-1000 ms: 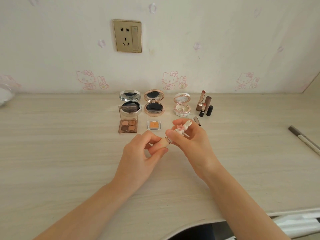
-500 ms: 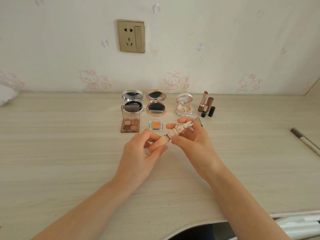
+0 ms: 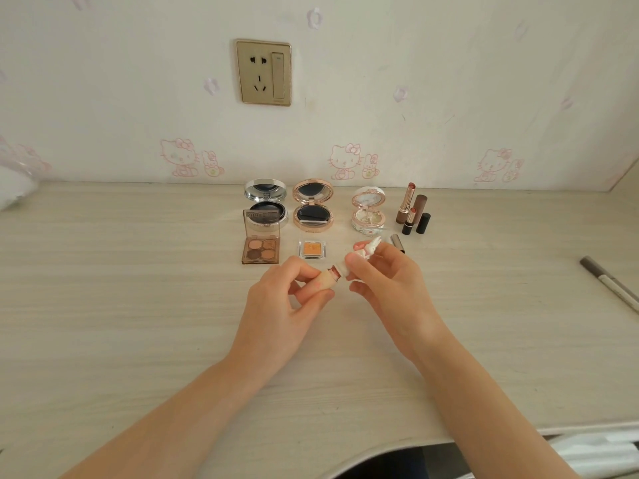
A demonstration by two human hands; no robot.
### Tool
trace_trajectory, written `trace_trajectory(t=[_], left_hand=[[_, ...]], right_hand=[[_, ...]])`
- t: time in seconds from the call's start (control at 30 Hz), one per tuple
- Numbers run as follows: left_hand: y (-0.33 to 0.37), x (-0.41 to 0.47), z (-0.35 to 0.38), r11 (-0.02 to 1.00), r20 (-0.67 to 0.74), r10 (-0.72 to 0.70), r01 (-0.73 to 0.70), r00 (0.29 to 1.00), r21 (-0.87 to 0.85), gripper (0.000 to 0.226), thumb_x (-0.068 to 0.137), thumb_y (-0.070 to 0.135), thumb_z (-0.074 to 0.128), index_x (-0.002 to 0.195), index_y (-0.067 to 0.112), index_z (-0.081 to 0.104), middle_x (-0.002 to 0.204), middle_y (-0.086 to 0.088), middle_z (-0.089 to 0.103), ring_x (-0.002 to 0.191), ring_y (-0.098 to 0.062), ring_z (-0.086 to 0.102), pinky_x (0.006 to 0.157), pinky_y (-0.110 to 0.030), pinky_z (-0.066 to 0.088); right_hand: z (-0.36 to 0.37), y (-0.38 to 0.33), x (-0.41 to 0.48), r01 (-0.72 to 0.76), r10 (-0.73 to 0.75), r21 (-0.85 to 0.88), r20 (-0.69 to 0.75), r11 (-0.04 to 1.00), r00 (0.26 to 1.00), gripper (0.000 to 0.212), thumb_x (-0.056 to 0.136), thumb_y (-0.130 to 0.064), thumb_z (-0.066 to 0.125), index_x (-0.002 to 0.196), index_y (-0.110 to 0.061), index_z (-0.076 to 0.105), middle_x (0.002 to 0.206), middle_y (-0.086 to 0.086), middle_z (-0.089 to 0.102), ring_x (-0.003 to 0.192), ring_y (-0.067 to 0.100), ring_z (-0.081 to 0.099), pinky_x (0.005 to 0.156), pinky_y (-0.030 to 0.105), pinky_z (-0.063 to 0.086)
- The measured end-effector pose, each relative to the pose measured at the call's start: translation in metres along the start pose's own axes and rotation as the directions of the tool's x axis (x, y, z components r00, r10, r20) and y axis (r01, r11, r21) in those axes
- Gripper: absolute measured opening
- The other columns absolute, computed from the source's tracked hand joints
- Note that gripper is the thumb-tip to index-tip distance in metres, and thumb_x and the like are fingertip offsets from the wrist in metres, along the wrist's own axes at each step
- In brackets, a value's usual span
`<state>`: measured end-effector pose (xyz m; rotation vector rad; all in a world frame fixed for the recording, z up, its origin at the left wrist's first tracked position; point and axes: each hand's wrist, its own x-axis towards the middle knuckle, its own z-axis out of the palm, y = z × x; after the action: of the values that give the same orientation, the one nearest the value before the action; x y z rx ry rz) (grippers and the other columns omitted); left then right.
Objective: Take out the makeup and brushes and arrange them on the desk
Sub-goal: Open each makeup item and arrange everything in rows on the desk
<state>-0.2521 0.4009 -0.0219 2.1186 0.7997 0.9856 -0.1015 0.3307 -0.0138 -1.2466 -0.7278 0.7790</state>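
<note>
My left hand pinches the lipstick cap, my right hand grips the rabbit lipstick – held just above the desk. Compacts, eyeshadow and lipsticks already stand far – the pencil right looks unplaced

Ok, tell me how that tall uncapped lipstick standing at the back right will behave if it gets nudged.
The tall lipstick stands upright on a narrow base, so it would probably tip easily. It would likely knock the short lipstick crowded beside it. Its exposed bullet looks soft and could smear.
</note>
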Motion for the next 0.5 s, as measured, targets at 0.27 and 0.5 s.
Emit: trace_trajectory(t=[0.27,0.5], left_hand=[[-0.0012,0.0012,0.0010,0.999,-0.011,-0.026,0.025,1.000,-0.032,0.018,0.077,0.025,0.077,0.089,0.025,0.063,0.083,0.012,0.066,0.079,-0.005,0.059,0.072,-0.014,0.043],[-0.0006,0.0002,0.0007,0.999,0.005,-0.004,0.005,1.000,-0.049,0.017,0.077,0.023,0.077,0.087,0.025,0.064,0.081,0.015,0.066,0.080,-0.002,0.059,0.072,-0.007,0.040]], right_hand=[[-0.0026,-0.0006,0.0002,0.096,-0.097,0.074,0.007,0.993,0.995,0.017,0.083,-0.013,0.069,0.099,-0.020,0.069,0.100,0.004,0.072,0.093,0.016,0.066,0.076,0.024,0.051],[-0.0020,-0.0028,-0.0005,0.106,-0.099,0.102,-0.064,0.989,0.993,0.014,0.082,-0.019,0.070,0.093,-0.028,0.071,0.093,-0.001,0.071,0.088,0.012,0.066,0.074,0.023,0.051]])
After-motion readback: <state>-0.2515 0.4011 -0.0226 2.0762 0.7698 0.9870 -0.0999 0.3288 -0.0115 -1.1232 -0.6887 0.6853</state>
